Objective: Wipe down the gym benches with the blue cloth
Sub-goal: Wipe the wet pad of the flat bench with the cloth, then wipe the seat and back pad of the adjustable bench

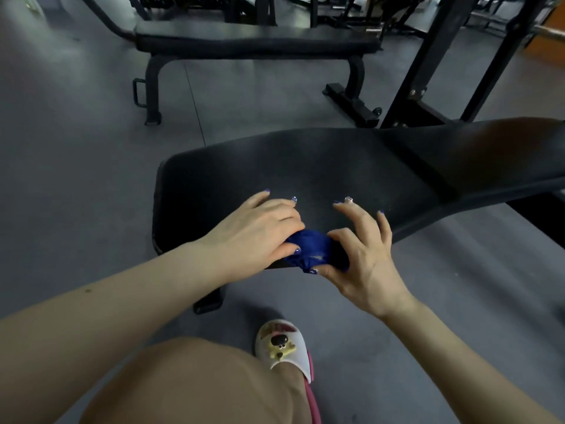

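A bunched blue cloth [312, 249] lies at the near edge of a black padded bench [321, 166] that runs from the middle of the view to the right. My left hand [260, 231] lies over the cloth's left end, its thumb pinching the fabric. My right hand [363, 252] pinches the cloth's right end between thumb and forefinger, with the other fingers spread above the pad. The cloth's middle shows between the two hands; its ends are hidden under them.
A second flat black bench [253, 41] stands farther back on the grey floor. A black rack frame [428, 71] rises behind the near bench on the right. My knee and a white slipper [284, 347] are below the bench edge.
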`<action>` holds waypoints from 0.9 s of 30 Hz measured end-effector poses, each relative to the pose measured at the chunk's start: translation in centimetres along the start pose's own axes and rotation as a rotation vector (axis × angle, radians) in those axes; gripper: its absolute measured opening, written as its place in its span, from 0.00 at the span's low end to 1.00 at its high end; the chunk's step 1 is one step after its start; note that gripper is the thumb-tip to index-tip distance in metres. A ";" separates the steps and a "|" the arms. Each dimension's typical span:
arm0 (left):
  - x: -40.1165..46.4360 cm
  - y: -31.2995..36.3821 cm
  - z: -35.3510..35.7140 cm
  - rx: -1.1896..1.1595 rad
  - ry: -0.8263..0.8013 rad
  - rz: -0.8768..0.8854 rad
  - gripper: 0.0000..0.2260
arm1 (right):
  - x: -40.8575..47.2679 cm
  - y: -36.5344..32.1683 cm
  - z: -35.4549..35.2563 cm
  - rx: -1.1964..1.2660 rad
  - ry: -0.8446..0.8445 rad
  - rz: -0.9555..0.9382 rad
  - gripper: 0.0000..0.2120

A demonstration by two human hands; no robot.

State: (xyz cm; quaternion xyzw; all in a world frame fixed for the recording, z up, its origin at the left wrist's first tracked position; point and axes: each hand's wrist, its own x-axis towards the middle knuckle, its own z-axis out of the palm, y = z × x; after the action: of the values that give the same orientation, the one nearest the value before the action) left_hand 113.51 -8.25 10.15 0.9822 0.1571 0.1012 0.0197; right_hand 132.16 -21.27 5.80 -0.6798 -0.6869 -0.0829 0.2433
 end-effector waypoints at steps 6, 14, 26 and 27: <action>1.3 2.6 -2.7 -0.053 0.061 0.009 0.06 | 0.6 -0.1 -3.7 0.017 -0.027 0.065 0.14; 3.1 6.9 -9.5 -0.018 0.105 0.007 0.10 | 1.3 -0.5 -14.5 -0.066 -0.169 0.189 0.19; 6.3 14.0 -18.0 -0.169 0.227 0.019 0.15 | 0.4 -0.2 -29.5 0.167 -0.112 0.175 0.18; 6.8 14.3 -18.1 -0.166 0.238 0.034 0.17 | 0.4 0.3 -29.7 0.182 -0.100 0.176 0.17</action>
State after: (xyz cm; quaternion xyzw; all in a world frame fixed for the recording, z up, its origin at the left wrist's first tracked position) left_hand 120.49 -19.55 30.14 0.9608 0.1326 0.2299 0.0802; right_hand 139.04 -34.05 31.70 -0.7157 -0.6407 0.0356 0.2759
